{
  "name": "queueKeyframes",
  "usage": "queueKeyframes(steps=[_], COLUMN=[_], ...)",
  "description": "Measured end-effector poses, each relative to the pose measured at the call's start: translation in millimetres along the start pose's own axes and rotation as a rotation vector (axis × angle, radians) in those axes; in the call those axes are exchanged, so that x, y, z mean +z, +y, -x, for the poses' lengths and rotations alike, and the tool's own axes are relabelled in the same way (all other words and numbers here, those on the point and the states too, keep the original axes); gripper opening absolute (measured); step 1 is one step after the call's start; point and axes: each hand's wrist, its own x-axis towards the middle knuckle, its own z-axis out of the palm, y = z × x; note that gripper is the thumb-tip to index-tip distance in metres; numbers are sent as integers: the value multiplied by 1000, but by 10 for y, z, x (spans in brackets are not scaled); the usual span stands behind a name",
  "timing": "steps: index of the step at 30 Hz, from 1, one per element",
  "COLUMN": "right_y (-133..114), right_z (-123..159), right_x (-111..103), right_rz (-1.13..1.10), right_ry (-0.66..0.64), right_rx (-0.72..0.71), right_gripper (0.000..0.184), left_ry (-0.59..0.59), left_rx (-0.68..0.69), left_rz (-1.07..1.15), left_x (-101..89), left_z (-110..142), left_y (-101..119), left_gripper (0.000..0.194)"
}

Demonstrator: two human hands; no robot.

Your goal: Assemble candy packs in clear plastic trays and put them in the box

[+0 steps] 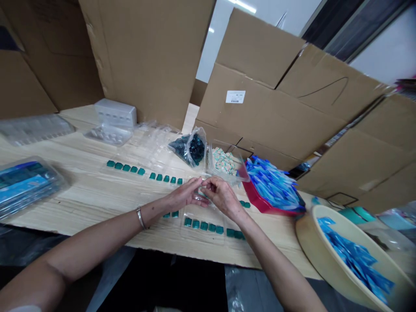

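My left hand [185, 194] and my right hand [222, 196] meet above the table, both with fingers closed. Between their fingertips is something small and partly see-through, too blurred and covered to name. Beneath and around them lie clear plastic trays [191, 237] with small dark green pieces [203, 225] set in rows. Another row of green pieces [126, 167] runs across the trays beyond my left hand. Just past my hands are an open clear bag [187, 149] of dark teal pieces and a clear box [242, 170] holding many small pale pieces [223, 161].
At right, a red tray [256, 198] is heaped with blue packets [273, 184]; a cream basin [307, 234] holds more. Blue-lined clear packs [29, 184] lie left. Clear plastic cases [115, 113] stand farther back. Cardboard walls [260, 112] border the table's [97, 203] far side.
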Motion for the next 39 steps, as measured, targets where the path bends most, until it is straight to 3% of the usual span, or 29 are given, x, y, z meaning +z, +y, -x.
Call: queueKeyframes(steps=[8, 11, 14, 18, 20, 21, 25, 29, 31, 35, 37, 39], right_y=[-133, -93, 168, 767, 1068, 1196, 1520, 1593, 1517, 1063, 769, 516], right_z=[119, 144, 151, 202, 242, 264, 361, 443, 462, 436, 379, 304], right_x=[92, 42, -276, -910, -1115, -1167, -1162, -1169, -1203, -1136, -1010, -858], right_rz=[101, 150, 289, 665, 812, 828, 826, 811, 769, 569, 573, 622], right_ry=[52, 131, 257, 389, 245, 202, 108, 68, 104, 136, 59, -41], right_rx=[2, -15, 84, 496, 749, 809, 865, 797, 623, 0, -146, -185], right_gripper=[11, 22, 28, 33, 26, 23, 21, 24, 26, 26, 25, 23], left_ry=[15, 42, 83, 123, 135, 137, 124, 97, 90, 60, 41, 30], left_rx=[-74, -132, -185, -191, -188, -189, -189, -169, -160, -159, -164, -172], left_rz=[-4, -45, -89, -119, -135, -140, -134, -124, -125, -135, -139, -144], left_x=[27, 25, 31, 35, 30, 28, 28, 27, 25, 52, 78, 103], left_z=[47, 43, 39, 41, 35, 30, 21, 25, 25, 41, 56, 68], left_y=[38, 60, 102, 121, 109, 101, 76, 63, 55, 40, 41, 49], left_gripper=[30, 31, 34, 38, 38, 37, 34, 33, 33, 33, 32, 32])
